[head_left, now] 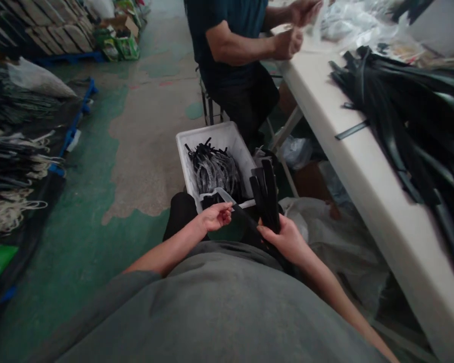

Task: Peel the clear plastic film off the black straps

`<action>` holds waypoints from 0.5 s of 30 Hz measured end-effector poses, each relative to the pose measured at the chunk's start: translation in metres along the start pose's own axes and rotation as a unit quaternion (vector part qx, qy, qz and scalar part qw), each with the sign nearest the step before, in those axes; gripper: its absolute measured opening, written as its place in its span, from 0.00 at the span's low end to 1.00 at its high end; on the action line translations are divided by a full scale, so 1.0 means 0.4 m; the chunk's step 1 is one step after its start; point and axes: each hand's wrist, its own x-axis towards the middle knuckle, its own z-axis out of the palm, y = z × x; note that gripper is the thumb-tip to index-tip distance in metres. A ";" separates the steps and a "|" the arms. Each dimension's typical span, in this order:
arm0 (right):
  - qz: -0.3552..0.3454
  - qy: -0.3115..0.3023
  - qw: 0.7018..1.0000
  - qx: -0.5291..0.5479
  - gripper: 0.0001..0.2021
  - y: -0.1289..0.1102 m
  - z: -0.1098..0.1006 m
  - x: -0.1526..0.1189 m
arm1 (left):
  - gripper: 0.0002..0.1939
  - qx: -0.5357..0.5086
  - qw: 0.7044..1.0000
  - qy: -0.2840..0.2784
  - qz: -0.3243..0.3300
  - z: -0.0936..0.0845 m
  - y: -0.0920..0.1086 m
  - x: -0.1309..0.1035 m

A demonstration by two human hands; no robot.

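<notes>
Black strips (271, 201) rise from the curled right hand (288, 239).

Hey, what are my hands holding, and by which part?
Your right hand grips a bundle of flat, black, plastic-looking strips below its fanned ends. Your left hand seems to pinch one narrow black strip near its far end.

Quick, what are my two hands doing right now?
Left hand: closed, fingertips seemingly pinching the end of a black strip.
Right hand: closed, holding a bundle of black strips.
</notes>
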 end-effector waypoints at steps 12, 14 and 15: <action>-0.032 -0.071 0.989 -0.122 0.08 -0.007 0.040 0.025 | 0.08 0.017 0.998 -0.051 0.031 -0.008 -0.025 -0.033; -0.048 -0.040 0.988 -0.138 0.08 -0.009 0.052 0.041 | 0.08 0.032 0.996 -0.084 0.020 -0.003 -0.035 -0.034; -0.051 -0.024 0.989 -0.138 0.09 -0.008 0.059 0.053 | 0.08 0.038 0.995 -0.092 0.024 0.000 -0.037 -0.035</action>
